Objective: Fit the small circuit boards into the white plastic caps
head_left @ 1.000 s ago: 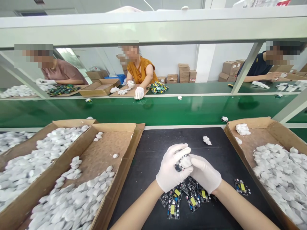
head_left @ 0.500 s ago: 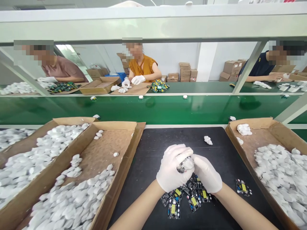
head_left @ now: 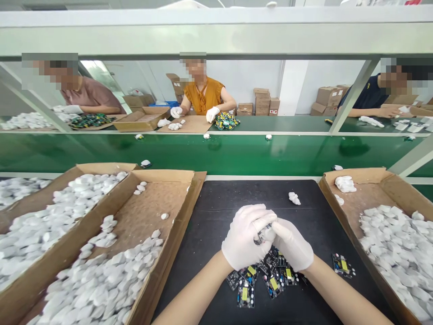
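My left hand [head_left: 246, 236], in a white glove, is closed around a small circuit board with a white piece [head_left: 266, 234] on it, largely hidden by the fingers. Against its right side, my right hand [head_left: 292, 243], also gloved, has its fingertips pressed to the same board. Below both hands several circuit boards [head_left: 273, 284] with yellow parts lie in a loose pile on the black mat [head_left: 209, 234]. A single board [head_left: 341, 263] rests to the right of them. Beyond the hands sits a small white clump [head_left: 294, 198].
Cardboard trays of white pieces stand at the left [head_left: 189, 216] and right [head_left: 333, 212]. Behind the mat runs a green conveyor [head_left: 237, 155] carrying small items. A metal frame [head_left: 216, 38] crosses above. Three people work on the far side.
Items on the conveyor have shifted right. The middle person's hands have moved apart, one reaching the far board pile. My hands have barely moved and still hold the board.
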### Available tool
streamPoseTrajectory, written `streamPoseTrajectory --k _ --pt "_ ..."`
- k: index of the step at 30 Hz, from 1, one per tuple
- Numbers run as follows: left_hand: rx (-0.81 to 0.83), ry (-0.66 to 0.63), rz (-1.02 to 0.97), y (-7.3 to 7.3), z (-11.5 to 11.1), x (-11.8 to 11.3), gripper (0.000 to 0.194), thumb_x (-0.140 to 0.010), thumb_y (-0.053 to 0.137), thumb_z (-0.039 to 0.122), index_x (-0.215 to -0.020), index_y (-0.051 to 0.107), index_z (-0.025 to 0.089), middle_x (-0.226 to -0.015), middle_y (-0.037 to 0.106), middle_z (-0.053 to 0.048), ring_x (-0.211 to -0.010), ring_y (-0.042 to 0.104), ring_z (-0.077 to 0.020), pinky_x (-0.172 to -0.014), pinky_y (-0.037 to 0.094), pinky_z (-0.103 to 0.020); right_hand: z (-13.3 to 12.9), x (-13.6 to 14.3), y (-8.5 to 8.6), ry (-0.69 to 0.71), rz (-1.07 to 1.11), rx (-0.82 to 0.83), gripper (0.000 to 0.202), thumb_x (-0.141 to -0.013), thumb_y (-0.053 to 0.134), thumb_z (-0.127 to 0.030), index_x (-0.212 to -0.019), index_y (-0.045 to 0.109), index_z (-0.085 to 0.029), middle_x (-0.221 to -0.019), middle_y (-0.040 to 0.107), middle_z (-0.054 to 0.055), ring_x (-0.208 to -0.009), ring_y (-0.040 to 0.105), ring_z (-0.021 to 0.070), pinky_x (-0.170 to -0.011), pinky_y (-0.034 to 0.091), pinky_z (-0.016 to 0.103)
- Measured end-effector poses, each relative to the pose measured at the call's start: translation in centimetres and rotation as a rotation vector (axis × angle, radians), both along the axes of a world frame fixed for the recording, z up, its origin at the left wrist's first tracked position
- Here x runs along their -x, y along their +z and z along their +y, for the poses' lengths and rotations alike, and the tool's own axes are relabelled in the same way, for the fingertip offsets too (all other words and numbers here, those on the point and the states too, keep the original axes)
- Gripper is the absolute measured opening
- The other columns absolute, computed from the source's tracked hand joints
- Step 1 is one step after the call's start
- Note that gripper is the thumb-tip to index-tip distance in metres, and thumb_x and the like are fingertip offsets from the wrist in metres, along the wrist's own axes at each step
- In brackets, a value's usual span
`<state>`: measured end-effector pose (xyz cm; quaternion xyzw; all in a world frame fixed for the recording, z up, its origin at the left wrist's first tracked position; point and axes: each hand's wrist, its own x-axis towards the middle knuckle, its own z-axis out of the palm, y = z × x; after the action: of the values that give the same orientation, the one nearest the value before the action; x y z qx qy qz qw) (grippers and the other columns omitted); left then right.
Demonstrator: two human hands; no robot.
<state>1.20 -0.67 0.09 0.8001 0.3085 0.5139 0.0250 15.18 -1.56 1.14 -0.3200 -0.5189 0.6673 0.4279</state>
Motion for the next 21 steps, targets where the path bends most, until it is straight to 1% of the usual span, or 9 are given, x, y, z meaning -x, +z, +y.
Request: streamPoseTrajectory --k 2,6,7,9,11,14,17,19,21 --pt "0.011 0.004 -0.005 0.1 -0.1 -0.1 0.042 -0.066 0.058 0.011 -0.106 0.056 0.023 -0.096 0.067 -0.004 -0.101 0.059 -0.0223 -0.088 0.049 -0.041 0.1 -0.2 0.0 -0.018 -0.06 -0.008 0.027 -0.081 0.054 -0.039 -0.07 0.055 -0.015 -0.072 0.055 0.002 -0.07 0.048 0.0156 -0.069 0.04 0.03" --pt "0.07 -0.03 -0.082 0.3 -0.3 -0.4 0.043 -0.066 0.057 0.012 -0.107 0.055 0.025 -0.095 0.066 -0.004 -0.098 0.06 -0.0211 -0.086 0.051 -0.039 0.3 -0.5 0.7 0.096 -0.165 -0.073 0.026 -0.08 0.055 -0.038 -0.072 0.06 -0.014 -0.072 0.057 0.003 -0.069 0.05 0.0166 -0.07 0.041 0.031" --pt "0.08 -0.04 -0.092 0.3 -0.3 -0.4 0.043 -0.066 0.057 0.012 -0.107 0.054 0.025 -0.096 0.066 -0.004 -0.097 0.06 -0.0212 -0.085 0.051 -0.039 0.3 -0.5 0.8 0.103 -0.179 -0.089 0.027 -0.08 0.055 -0.039 -0.072 0.061 -0.013 -0.071 0.058 0.004 -0.069 0.051 0.0169 -0.07 0.042 0.031" --pt "0.126 -0.06 -0.091 0.1 -0.4 -0.4 0.044 -0.066 0.059 0.013 -0.108 0.054 0.025 -0.098 0.065 -0.005 -0.097 0.06 -0.022 -0.086 0.051 -0.04 0.2 -0.2 0.9 0.064 -0.185 -0.083 0.029 -0.079 0.056 -0.04 -0.069 0.062 -0.014 -0.068 0.059 0.004 -0.068 0.052 0.0175 -0.069 0.042 0.031" --pt "0.212 -0.073 -0.079 -0.1 -0.4 -0.5 0.044 -0.065 0.064 0.019 -0.108 0.055 0.023 -0.102 0.064 -0.007 -0.099 0.059 -0.0238 -0.087 0.05 -0.041 -0.1 0.1 0.7 0.013 -0.133 -0.025 0.031 -0.079 0.056 -0.043 -0.068 0.062 -0.014 -0.065 0.059 0.004 -0.067 0.053 0.0177 -0.067 0.042 0.03" --pt "0.313 -0.052 -0.145 -0.4 -0.4 -0.5 0.045 -0.061 0.072 0.025 -0.104 0.056 0.022 -0.103 0.064 -0.008 -0.099 0.059 -0.0252 -0.087 0.049 -0.043 -0.4 0.5 0.2 -0.016 0.051 0.048 0.034 -0.083 0.05 -0.045 -0.073 0.062 -0.015 -0.07 0.059 0.004 -0.068 0.052 0.0171 -0.067 0.041 0.03" --pt "0.26 -0.009 -0.221 -0.4 -0.4 -0.6 0.039 -0.062 0.07 0.02 -0.099 0.056 0.022 -0.099 0.066 -0.006 -0.096 0.061 -0.023 -0.086 0.051 -0.041 -0.4 0.4 0.1 -0.002 0.134 0.077 0.027 -0.084 0.051 -0.04 -0.077 0.061 -0.015 -0.075 0.058 0.004 -0.071 0.05 0.0158 -0.068 0.04 0.03" --pt "0.173 0.01 -0.195 -0.3 -0.4 -0.6 0.037 -0.063 0.07 0.019 -0.097 0.057 0.023 -0.096 0.068 -0.005 -0.095 0.062 -0.0223 -0.085 0.052 -0.04 -0.2 0.1 0.3 0.032 0.091 0.079 0.021 -0.079 0.058 -0.034 -0.075 0.059 -0.014 -0.073 0.056 0.003 -0.071 0.048 0.0152 -0.069 0.039 0.029" --pt "0.116 0.013 -0.16 -0.2 -0.4 -0.6 0.037 -0.062 0.071 0.021 -0.097 0.058 0.023 -0.096 0.069 -0.004 -0.094 0.063 -0.0221 -0.085 0.052 -0.04 0.0 -0.1 0.6 0.068 0.035 0.066 0.02 -0.075 0.063 -0.032 -0.072 0.058 -0.013 -0.07 0.054 0.002 -0.071 0.047 0.0153 -0.069 0.038 0.029"
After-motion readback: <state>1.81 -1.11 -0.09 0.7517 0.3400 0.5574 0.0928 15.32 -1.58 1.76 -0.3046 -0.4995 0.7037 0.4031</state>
